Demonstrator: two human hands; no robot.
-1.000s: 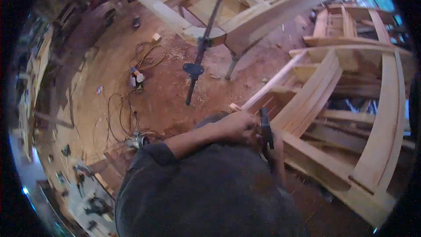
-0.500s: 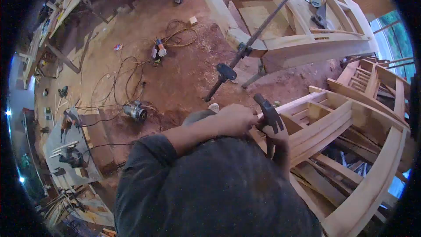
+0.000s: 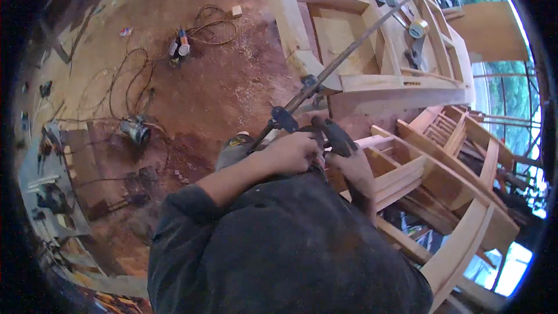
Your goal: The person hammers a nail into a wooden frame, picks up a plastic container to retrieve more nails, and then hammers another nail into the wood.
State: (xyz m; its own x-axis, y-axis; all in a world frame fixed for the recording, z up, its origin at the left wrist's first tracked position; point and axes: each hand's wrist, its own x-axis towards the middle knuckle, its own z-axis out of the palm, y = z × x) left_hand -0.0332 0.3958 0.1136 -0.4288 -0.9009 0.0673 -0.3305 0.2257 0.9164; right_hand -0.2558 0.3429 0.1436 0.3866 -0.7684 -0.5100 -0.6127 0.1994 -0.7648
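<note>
My right hand (image 3: 356, 168) is closed around a dark hammer (image 3: 337, 138), gripping it close below the head. Beside it, my left hand (image 3: 292, 153) is curled, its fingertips near the hammer head; what they hold, if anything, is hidden. Just beyond both hands, a long metal bar clamp (image 3: 343, 55) runs diagonally, with its dark sliding jaw (image 3: 284, 119) close above my left hand. The clamp crosses the corner of a pale wooden frame (image 3: 401, 84).
More slatted wooden frames (image 3: 459, 221) stand close on the right. On the dirt floor at left lie an orange angle grinder (image 3: 183, 43), a second power tool (image 3: 135, 132) and tangled cords (image 3: 131, 81). A tape roll (image 3: 418, 28) rests on the far frame.
My view has turned, so the floor tools sit further left and up. Both hands, with the hammer in the right, appear left of before and nearer the clamp's lower end.
</note>
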